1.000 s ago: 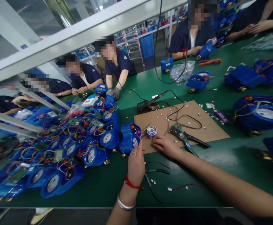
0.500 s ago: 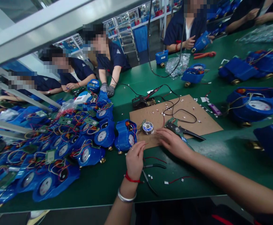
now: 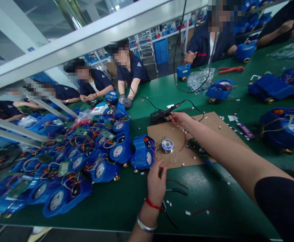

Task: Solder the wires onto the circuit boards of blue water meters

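Observation:
My left hand (image 3: 157,179), low beside the cardboard sheet's near edge, has its fingers curled around the end of a thin red wire (image 3: 166,164). Just above it are a solder spool (image 3: 167,146) and a blue meter (image 3: 143,154) with loose wires. My right hand (image 3: 179,120) reaches across the cardboard (image 3: 212,127) to the black soldering iron stand (image 3: 158,116). Its fingers are pinched together at the stand's right side; what lies between them is hidden. The soldering iron (image 3: 174,107) rests in the stand, just behind those fingers. Pliers (image 3: 197,147) lie under my right forearm.
Many blue meters with wires and circuit boards (image 3: 64,167) crowd the left. More meters (image 3: 285,129) stand at right. Cut wires (image 3: 178,191) and white scraps lie near the front edge. A purple tube (image 3: 245,130) lies at right. Co-workers (image 3: 134,72) sit across the green table.
My right hand has moved from beside the solder spool forward to the soldering iron stand. My left hand stays near the blue meter with the red wire. The view has shifted.

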`<state>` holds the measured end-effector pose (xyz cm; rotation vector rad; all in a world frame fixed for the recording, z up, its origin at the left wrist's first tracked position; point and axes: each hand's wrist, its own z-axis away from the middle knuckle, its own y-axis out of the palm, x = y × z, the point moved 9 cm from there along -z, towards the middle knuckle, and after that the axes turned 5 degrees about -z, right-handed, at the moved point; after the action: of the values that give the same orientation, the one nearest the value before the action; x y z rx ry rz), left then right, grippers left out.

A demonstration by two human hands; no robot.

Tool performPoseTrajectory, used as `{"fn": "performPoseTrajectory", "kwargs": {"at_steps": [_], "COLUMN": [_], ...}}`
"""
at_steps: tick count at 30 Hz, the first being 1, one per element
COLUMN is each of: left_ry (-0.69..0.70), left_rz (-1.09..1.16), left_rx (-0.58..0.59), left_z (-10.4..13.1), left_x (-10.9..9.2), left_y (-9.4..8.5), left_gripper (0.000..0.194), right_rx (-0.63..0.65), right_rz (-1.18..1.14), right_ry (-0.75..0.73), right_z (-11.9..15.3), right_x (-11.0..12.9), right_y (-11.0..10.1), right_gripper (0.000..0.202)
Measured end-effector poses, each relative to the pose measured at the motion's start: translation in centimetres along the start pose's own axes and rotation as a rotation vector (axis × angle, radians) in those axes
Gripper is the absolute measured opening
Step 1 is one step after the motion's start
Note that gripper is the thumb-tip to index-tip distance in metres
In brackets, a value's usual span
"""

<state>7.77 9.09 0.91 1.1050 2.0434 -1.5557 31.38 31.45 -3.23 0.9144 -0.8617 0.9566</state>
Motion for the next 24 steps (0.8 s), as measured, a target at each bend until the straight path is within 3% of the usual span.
{"fn": "performPoseTrajectory", "kwargs": {"at_steps": [5, 10, 13, 17, 20, 24], "left_ry": [0.025, 0.000, -0.011, -0.013, -0.017, -0.027], "left_rz": [0.041, 0.051, 0.056, 0.033, 0.006, -0.022], "left_rx": [0.021, -0.031, -0.039, -0.037, -0.041, -0.046], "left_z": [0.2, 0.4, 0.4, 0.4, 0.3, 0.2], "left_x": [-0.4, 0.0, 0.1, 0.0, 0.0, 0.0], "left_y": [0.3, 0.1, 0.2, 0.4, 0.4, 0.4], "left_gripper": [0.016, 0.008, 0.006, 0.006, 0.007, 0.009], "right_rx": [-0.038, -0.136, -0.182, -0.164, -0.136, 0.009], "right_rz": [-0.052, -0.098, -0.103, -0.045, 0.033, 0.120], "right_ry": [0.025, -0.139, -0.301, -0.650, -0.639, -0.525], "right_z": [-3.2, -1.6, 2.4, 11.6, 17.6, 22.2], "right_x": [0.7, 2.0, 3.1, 4.4, 2.2, -1.7], "right_y": [2.1, 0.4, -1.9, -4.2, -5.4, -5.5], "right_gripper": [0.028, 0.014, 0.010, 0.019, 0.015, 0.018]}}
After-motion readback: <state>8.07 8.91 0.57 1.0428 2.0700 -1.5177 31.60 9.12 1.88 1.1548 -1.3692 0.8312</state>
